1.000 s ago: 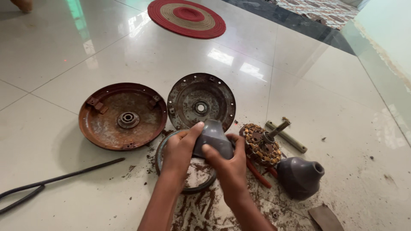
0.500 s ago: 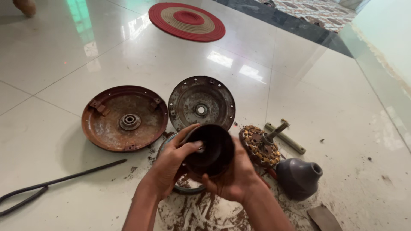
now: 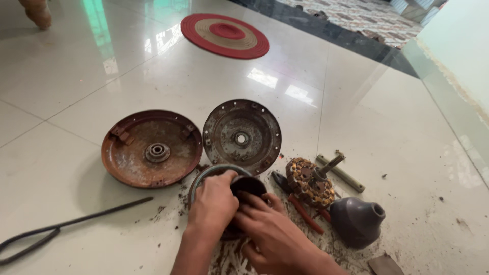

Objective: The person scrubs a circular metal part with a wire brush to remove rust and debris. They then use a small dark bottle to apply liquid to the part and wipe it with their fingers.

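Already dismantled: two rusty covers [image 3: 152, 148] and the wound core [image 3: 308, 181] lie mid-frame.
Left hand [image 3: 214, 203] clasps the dark cup [image 3: 248, 186]; right hand [image 3: 272, 229] fingers reach inside.

A small dark cup-shaped cover [image 3: 248, 186] sits between both hands, low in the middle of the scene, just above the white floor. Its round open mouth tilts up and away, showing a dark hollow inside. The left hand [image 3: 213, 203] wraps its left side, thumb over the rim. The right hand [image 3: 267, 224] grips it from the near right, fingers reaching into the mouth. Its lower half is hidden by the hands. It lies over a grey metal ring [image 3: 204, 175] resting on the floor among rusty crumbs.
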